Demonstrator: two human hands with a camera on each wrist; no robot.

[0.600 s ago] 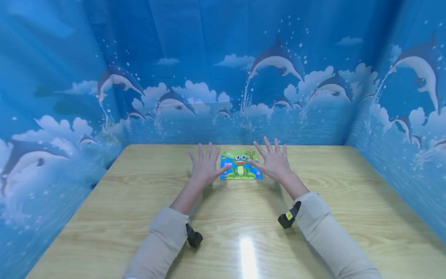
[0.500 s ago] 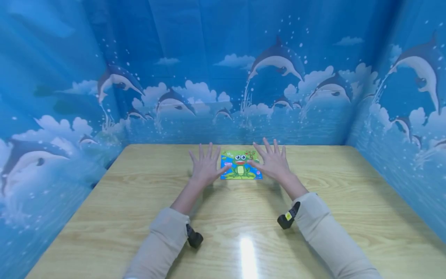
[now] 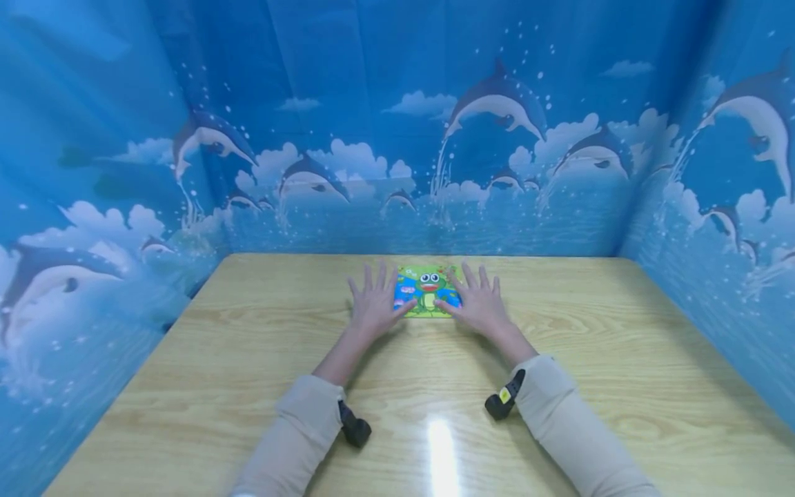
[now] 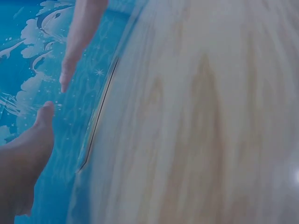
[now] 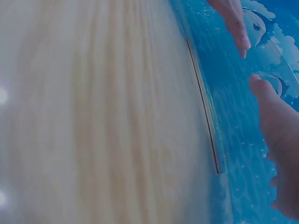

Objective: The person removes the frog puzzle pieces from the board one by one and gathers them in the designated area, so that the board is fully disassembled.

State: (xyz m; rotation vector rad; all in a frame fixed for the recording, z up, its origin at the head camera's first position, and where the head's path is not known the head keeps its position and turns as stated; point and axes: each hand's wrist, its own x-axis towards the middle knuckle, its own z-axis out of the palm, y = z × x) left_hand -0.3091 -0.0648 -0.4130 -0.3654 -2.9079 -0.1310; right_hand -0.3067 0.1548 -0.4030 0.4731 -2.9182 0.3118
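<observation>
A flat rectangular board with a cartoon frog picture (image 3: 428, 291) lies near the far edge of the wooden table. My left hand (image 3: 373, 307) is over its left side and my right hand (image 3: 481, 307) over its right, hiding parts of both ends. Fingers on both hands are spread and straight, with the thumbs pointing at each other across the frog. Seen edge-on in the left wrist view, the board (image 4: 99, 116) shows a gap from the thumb above it. The right wrist view has the same thin board (image 5: 205, 109) below the thumbs. Neither hand holds anything.
The wooden table (image 3: 248, 386) spreads out around the board, with a bright light reflection near its front. A blue dolphin-print curtain (image 3: 373, 83) encloses the back and both sides. Black wrist cameras (image 3: 355, 426) sit at the beige cuffs.
Both hands have moved inward, closer to each other over the board, and cover more of its right end. The head view has shifted slightly.
</observation>
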